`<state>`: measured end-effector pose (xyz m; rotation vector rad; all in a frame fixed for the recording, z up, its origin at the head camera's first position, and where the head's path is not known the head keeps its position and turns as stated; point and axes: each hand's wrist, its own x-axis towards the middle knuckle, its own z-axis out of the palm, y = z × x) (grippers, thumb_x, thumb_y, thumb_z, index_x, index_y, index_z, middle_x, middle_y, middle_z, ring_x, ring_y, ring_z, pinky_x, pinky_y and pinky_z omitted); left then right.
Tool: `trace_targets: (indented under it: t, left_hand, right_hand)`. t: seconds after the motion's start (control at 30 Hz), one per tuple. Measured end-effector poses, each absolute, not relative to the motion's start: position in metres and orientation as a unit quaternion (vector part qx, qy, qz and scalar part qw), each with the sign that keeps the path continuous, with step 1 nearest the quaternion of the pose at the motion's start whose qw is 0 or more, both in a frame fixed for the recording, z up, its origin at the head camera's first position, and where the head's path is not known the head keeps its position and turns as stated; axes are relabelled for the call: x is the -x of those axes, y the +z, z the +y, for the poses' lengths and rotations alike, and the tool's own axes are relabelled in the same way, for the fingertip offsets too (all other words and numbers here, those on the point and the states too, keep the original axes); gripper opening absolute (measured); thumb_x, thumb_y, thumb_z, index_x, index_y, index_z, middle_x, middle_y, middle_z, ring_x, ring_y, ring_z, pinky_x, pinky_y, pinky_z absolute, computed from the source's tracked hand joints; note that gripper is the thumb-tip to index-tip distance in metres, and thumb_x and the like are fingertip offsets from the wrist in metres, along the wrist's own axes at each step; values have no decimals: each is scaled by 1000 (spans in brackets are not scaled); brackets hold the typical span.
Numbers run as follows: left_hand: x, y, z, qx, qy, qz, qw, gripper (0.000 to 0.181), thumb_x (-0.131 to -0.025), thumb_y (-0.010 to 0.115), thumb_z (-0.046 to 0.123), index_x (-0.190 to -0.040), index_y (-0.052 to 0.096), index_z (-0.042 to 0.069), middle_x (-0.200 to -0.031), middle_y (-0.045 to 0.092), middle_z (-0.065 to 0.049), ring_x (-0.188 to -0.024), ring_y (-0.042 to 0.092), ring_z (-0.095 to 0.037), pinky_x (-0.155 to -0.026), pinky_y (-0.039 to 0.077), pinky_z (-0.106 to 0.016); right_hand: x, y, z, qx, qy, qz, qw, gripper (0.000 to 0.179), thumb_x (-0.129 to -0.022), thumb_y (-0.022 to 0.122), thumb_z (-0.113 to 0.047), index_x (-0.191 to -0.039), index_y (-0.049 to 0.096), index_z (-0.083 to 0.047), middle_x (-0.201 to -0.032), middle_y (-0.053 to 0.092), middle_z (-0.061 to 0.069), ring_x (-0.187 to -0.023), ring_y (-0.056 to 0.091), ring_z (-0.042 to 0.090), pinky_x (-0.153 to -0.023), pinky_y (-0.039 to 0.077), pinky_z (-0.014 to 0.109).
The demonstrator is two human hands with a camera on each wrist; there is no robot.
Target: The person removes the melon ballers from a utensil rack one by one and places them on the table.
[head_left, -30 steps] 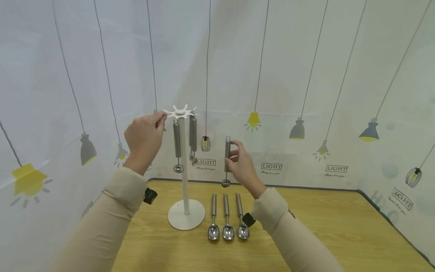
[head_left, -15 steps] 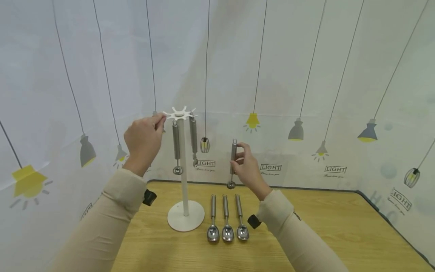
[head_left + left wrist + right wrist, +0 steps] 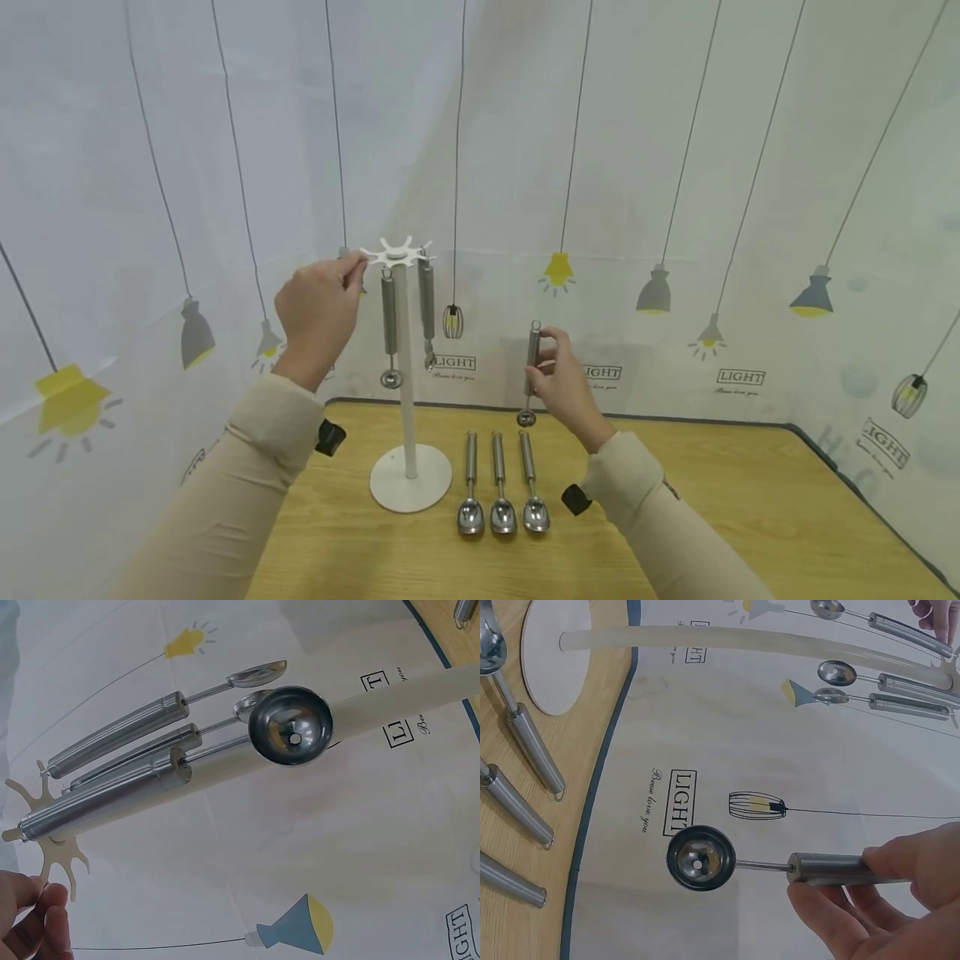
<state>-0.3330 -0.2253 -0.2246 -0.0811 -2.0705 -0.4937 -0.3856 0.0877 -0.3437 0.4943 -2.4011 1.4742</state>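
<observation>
One white backdrop (image 3: 510,125), printed with hanging lamps (image 3: 558,265), encloses the wood-grain tabletop (image 3: 720,500) at rear and sides. On the tabletop, a white stand (image 3: 408,417) is upright on a round base (image 3: 410,493). Both hands are occupied. Left hand (image 3: 318,312): thumb and fingers pinch the edge of the stand's star-shaped top (image 3: 396,252). Right hand (image 3: 570,387): grips a spoon (image 3: 810,868) by the handle, bowl down, raised above the tabletop to the right of the stand, well apart from it. Three scoops (image 3: 502,518) lie side by side near the base, bowls toward the person. Three hanging spoons (image 3: 112,791), slimmer than the scoops, are suspended from the top.
</observation>
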Motion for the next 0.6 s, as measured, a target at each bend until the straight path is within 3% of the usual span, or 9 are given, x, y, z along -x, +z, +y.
trace_targets:
  t: [0.6]
  left_hand:
    - [331,-223,-223,27,-205,-852,481,25,-102,65,25,-121,75,12,-79,74,-12,-51,51,-24,-46,30,-34]
  right_hand:
    - [387,-366,109,-143,525,-830,125,61,-97,62,4,-147,31,-12,-115,59,23,-100,67,35,-74,60,40]
